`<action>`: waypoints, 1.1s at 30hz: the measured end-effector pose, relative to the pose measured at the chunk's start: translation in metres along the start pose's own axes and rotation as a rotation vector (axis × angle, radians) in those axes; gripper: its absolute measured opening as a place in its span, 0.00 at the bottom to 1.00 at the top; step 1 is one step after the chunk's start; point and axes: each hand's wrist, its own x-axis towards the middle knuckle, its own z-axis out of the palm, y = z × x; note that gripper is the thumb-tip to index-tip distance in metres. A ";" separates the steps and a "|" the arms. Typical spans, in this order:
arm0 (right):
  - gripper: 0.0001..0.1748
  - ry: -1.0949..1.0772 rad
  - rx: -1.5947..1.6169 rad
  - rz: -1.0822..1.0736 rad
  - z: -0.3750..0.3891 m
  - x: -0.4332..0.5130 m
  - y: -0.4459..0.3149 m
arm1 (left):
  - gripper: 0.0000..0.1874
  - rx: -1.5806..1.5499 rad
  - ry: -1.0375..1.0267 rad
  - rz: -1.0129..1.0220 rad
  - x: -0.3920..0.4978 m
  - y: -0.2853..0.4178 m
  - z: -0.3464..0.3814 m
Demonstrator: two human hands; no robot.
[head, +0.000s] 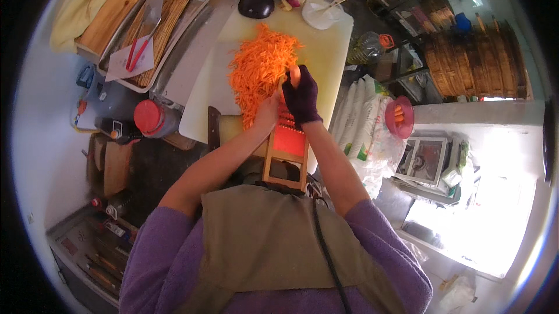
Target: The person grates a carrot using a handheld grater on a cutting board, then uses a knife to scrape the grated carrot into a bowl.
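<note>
A wooden-framed grater with a red panel leans from my body onto the cutting board. My right hand, in a dark purple glove, is closed around a carrot at the grater's upper part. My bare left hand lies at the grater's left edge, beside the heap of shredded carrot; its fingers are partly hidden, so its hold is unclear. To the left of my left hand a cleaver with a dark handle lies at the board's near edge, partly under my forearm.
Across the board's far end stand a dark bowl, metal bowls and a white bowl with a spoon. Left is a metal tray with tongs and a red-lidded jar. Right are sacks and a pink bowl with carrots.
</note>
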 end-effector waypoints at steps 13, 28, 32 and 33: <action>0.20 0.005 -0.179 0.095 -0.008 0.003 -0.011 | 0.29 0.329 0.052 -0.021 -0.003 0.016 -0.002; 0.21 0.066 -0.229 -0.010 -0.004 0.022 0.009 | 0.33 0.188 0.001 0.012 0.010 -0.008 -0.007; 0.22 -0.019 -0.067 0.083 -0.009 0.001 -0.017 | 0.28 0.186 -0.021 0.025 0.004 0.003 -0.007; 0.23 -0.055 -0.065 0.042 -0.012 -0.022 -0.026 | 0.27 -0.157 -0.074 -0.031 0.003 0.004 -0.006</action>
